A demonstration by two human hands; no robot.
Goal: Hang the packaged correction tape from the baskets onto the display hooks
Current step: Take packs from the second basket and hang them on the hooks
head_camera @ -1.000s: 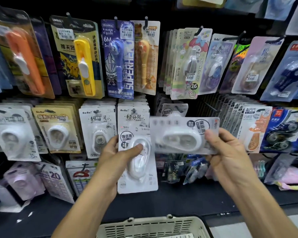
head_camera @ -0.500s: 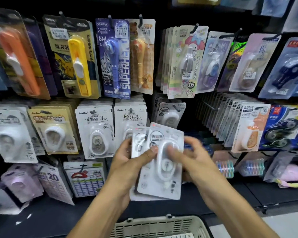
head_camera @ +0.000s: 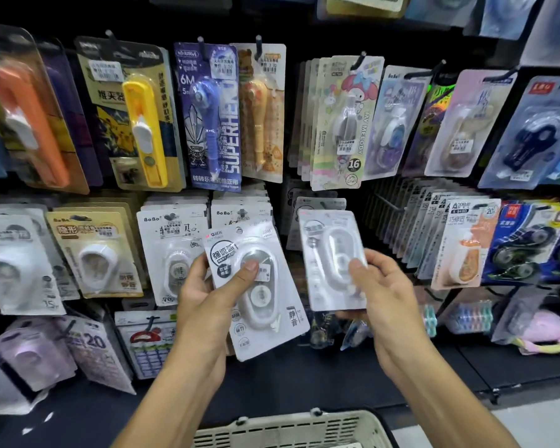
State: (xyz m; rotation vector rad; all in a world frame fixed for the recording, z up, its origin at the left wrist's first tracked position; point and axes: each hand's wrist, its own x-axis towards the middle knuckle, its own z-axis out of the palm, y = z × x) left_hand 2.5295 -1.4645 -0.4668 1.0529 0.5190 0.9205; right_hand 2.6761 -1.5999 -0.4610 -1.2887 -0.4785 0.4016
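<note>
White packs of correction tape are now being held apart, not stacked together like a moment ago. The left hand (head_camera: 207,295) is pinching one pack (head_camera: 259,292) with thumb and fingers. The right hand (head_camera: 379,295) is pinching another pack (head_camera: 332,253), lifting it toward the display hooks (head_camera: 385,203) above the basket (head_camera: 291,428).

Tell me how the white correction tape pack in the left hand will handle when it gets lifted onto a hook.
The white correction tape pack looks light: the left hand holds it by thumb and fingers alone. Its flat card probably stays fairly stiff, since it stands tilted without sagging. The glossy blister may be slippery under the thumb.
</note>
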